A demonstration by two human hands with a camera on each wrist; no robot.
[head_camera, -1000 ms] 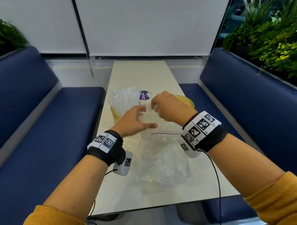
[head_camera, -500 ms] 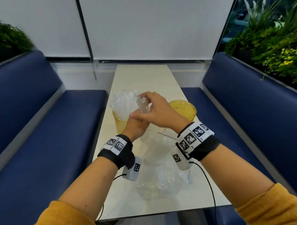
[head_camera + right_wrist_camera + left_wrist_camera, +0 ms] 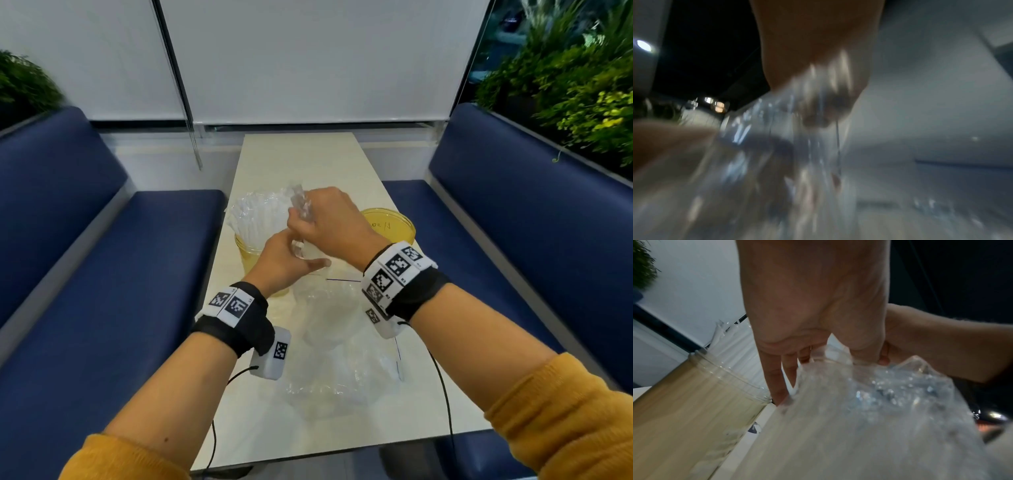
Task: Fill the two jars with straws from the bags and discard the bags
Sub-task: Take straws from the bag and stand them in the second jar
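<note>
Step in hand: we judge this to be the second bag of straws (image 3: 322, 308) being lifted by its top, ahead of emptying it into the right jar (image 3: 394, 224).
Right hand (image 3: 329, 222): fingers curled tight round the gathered neck of the clear bag, a twist of plastic sticking up above the knuckles. The right wrist view is blurred but agrees, with film bunched under the fist.
Left hand (image 3: 282, 263): just below the right, at the bag's upper body. In the left wrist view the fingers (image 3: 774, 382) reach down the film's side and the thumb presses into a fold – a light pinch, we think, not a full grasp.
Bag: hangs from the two hands, with its lower part slack on the table (image 3: 301, 161), between the jars and the near edge.
Left jar (image 3: 250, 253): upright at the table's left side, packed with white wrapped straws (image 3: 257, 212) standing out of its mouth – this half looks done.
Right jar: yellow-tinted, open; no straws seen in it.
Whether straws are in the held bag: we cannot tell through the crumpled film.
Next move calls for: opening the neck and steadying the bag over the right jar's mouth, so the straws slide in on end.
Risk: loose film could tip the light jar.
</note>
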